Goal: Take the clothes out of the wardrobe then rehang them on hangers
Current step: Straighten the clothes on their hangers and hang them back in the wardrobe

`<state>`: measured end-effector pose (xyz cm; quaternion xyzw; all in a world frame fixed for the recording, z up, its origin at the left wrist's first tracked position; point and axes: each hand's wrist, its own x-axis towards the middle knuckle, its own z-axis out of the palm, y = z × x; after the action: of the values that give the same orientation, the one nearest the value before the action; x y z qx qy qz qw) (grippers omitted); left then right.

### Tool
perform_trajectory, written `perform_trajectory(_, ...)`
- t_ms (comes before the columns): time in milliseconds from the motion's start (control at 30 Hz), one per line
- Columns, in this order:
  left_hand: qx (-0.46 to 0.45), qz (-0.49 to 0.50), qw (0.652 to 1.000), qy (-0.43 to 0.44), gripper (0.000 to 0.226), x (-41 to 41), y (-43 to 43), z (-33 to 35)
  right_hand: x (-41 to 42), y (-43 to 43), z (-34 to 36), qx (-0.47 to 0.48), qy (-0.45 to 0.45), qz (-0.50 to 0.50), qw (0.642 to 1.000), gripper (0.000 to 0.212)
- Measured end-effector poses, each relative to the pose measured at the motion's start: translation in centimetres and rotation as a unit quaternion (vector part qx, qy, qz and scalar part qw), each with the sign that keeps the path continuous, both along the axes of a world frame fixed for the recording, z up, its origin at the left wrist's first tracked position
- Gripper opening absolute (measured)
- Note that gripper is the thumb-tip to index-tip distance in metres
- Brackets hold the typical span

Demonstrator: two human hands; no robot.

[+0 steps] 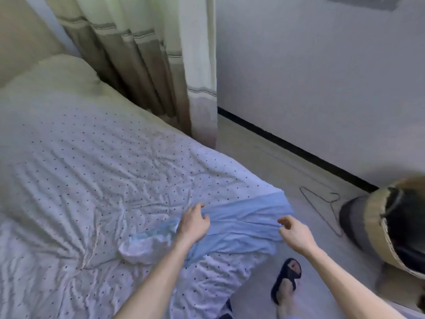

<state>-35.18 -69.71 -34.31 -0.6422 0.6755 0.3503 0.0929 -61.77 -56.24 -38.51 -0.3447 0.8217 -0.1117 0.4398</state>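
The left hand (pixel 194 223) is loose, with its fingers lightly bent, and it rests on the blue shirt (pixel 241 224). The right hand (pixel 295 233) curls at the shirt's 3 o'clock edge; I cannot tell if it pinches the cloth. The shirt lies flat at the bed (pixel 92 169) corner. A wire hanger (pixel 326 208) lies on the floor (pixel 264 157) at 3 o'clock, just beside a basket (pixel 377 226). Bare floor runs on toward 12 o'clock.
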Motion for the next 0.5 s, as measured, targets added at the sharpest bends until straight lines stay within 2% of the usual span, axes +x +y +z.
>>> perform_trajectory(133,-0.048,-0.203,0.978,-0.028,0.051,-15.9,0.1,-5.9,-10.9,3.1,-6.9,0.025,0.007,-0.113,0.993,0.035)
perform_trajectory(267,-0.083,-0.392,0.914,-0.061,0.053,-30.2,0.6,-14.8,-20.3,5.7,-17.1,0.085,-0.006,-0.181,0.98,0.041)
perform_trajectory(333,-0.089,-0.439,0.892,-0.065,0.051,-35.8,1.0,-20.2,-24.0,6.4,-22.9,0.115,-0.013,-0.19,0.975,0.044)
perform_trajectory(500,-0.043,-0.483,0.871,-0.077,0.056,-44.0,2.7,-36.3,-30.5,7.5,-38.5,0.166,-0.032,-0.206,0.964,0.051)
